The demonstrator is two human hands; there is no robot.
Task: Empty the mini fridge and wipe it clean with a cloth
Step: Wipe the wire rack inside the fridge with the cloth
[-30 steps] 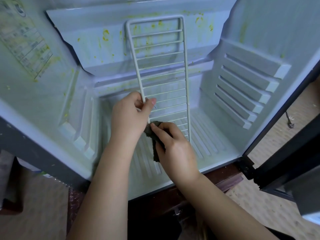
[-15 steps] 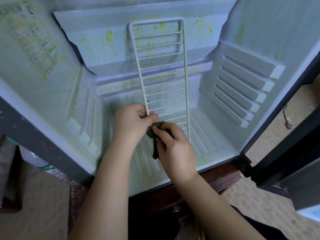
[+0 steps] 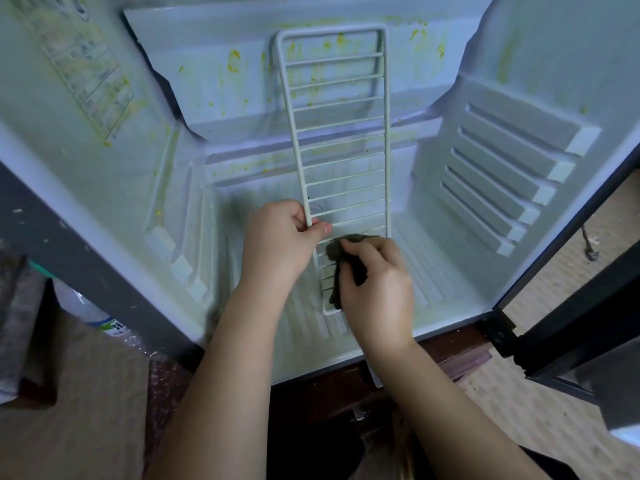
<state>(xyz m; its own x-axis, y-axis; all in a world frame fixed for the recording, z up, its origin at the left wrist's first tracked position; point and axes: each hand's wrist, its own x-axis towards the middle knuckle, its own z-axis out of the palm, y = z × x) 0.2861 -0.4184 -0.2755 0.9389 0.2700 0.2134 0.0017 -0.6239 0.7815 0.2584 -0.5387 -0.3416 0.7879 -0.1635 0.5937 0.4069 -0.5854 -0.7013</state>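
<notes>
Left hand (image 3: 280, 242) grips wire rack (image 3: 337, 133); right hand (image 3: 377, 282) presses cloth (image 3: 337, 251) on it

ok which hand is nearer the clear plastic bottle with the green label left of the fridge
Left. The left hand grips the white wire rack, right of the clear plastic bottle; the right hand, holding the dark cloth, is farther right.

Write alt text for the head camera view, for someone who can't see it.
Inside an open mini fridge, a left hand grips the side rail of a white wire rack stood on end, while the right hand presses a dark cloth to its lower rungs. Yellow-green stains spatter the back wall.
</notes>
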